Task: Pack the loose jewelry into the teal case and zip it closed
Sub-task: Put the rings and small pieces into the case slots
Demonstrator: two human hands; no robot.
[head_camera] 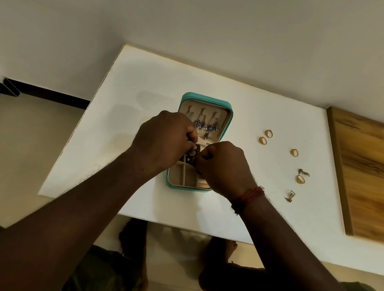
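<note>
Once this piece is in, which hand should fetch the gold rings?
Right, probably. The gold rings lie right of the teal case, nearer the right hand; the left hand would cross it.

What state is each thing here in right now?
Teal case: open, lid laid back.
Hanging earrings: hooked in the lid.
Round ornament: held over the case's compartments.
Left hand: pinches the ornament.
Right hand: fingers curled beside it; grip hidden.
Gold rings: loose on the table.
Small metal pieces: loose there too.

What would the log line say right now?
teal case: open | left hand, right hand: hold round ornament | gold rings: loose on table
</note>
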